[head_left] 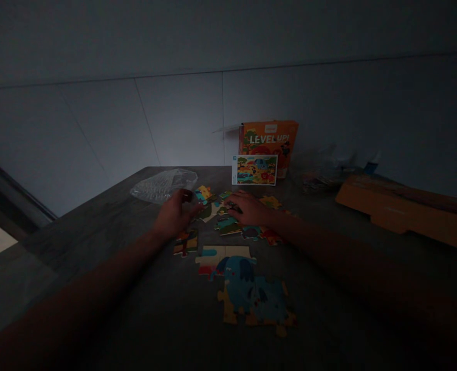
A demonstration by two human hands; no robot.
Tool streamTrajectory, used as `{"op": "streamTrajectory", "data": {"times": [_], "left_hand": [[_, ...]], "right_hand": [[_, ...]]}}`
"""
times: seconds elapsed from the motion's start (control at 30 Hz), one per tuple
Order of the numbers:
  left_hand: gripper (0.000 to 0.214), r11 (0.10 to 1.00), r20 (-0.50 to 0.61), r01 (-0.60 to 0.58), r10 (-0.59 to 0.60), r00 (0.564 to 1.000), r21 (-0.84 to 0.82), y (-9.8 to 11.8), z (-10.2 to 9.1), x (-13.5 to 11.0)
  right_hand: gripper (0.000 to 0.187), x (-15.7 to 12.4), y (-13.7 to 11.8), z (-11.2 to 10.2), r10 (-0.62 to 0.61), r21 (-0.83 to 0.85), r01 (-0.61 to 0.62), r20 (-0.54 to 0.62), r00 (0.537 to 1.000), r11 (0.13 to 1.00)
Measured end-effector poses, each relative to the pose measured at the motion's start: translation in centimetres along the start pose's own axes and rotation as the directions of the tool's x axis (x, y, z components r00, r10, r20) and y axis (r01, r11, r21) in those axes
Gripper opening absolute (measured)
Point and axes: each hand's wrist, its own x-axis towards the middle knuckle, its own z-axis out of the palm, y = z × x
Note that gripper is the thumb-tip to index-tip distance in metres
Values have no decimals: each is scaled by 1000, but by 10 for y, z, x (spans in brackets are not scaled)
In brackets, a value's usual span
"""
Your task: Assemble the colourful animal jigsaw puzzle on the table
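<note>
The scene is very dark. Both my hands reach over a heap of loose puzzle pieces (228, 216) on a dark table (108, 226). My left hand (174, 216) is curled at the heap's left edge, its fingertips on a piece I cannot make out. My right hand (249, 207) lies palm down with fingers stretched across the pieces. Nearer to me lies a joined section with a blue elephant (251, 296). A single piece (185, 242) lies by my left wrist.
An orange "LEVEL UP!" puzzle box (269, 141) stands at the wall with a picture card (255, 169) leaning on it. A clear plastic bag (162, 185) lies at the back left. A flat orange cardboard piece (402, 211) and more clear bags (321, 172) lie at the right.
</note>
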Motion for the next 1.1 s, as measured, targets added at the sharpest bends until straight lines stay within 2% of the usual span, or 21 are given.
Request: {"op": "streamTrajectory", "data": {"times": [0.13, 0.2, 0.27, 0.37, 0.43, 0.63, 0.73, 0.9, 1.0, 1.1], "left_hand": [[54, 961, -110, 84, -116, 987, -262, 3, -11, 6], [55, 939, -131, 128, -177, 975, -318, 2, -17, 9], [52, 934, -70, 181, -212, 975, -309, 0, -21, 11], [46, 951, 96, 249, -234, 967, -183, -8, -21, 11], [43, 961, 164, 262, -246, 955, -86, -12, -18, 10], [40, 963, 113, 211, -231, 966, 166, -13, -20, 7], [37, 953, 99, 205, -231, 968, 221, -13, -22, 6], [41, 981, 175, 139, -162, 971, 139, -10, -15, 3], [48, 997, 208, 41, -52, 977, 61, -7, -9, 2], [65, 997, 247, -60, 46, 968, 48, -6, -4, 2]], "right_hand": [[21, 0, 0, 1, 14, 2, -14, -3, 1000, 1000], [21, 0, 0, 0, 15, 2, -15, -1, 1000, 1000], [20, -1, -1, 0, 15, 1, -15, 1, 1000, 1000], [19, -1, -2, -2, 15, -3, -15, 2, 1000, 1000], [20, -1, -3, -3, 17, -7, -17, 2, 1000, 1000], [23, -1, 0, 0, 25, -25, -25, -10, 1000, 999], [23, -1, 0, 0, 35, -31, -35, -19, 999, 999], [23, -2, -2, -2, 36, -36, -37, -20, 999, 999], [23, -2, -3, -4, 39, -35, -39, -17, 999, 999], [23, -1, -3, -4, 39, -33, -40, -13, 999, 999]]}}
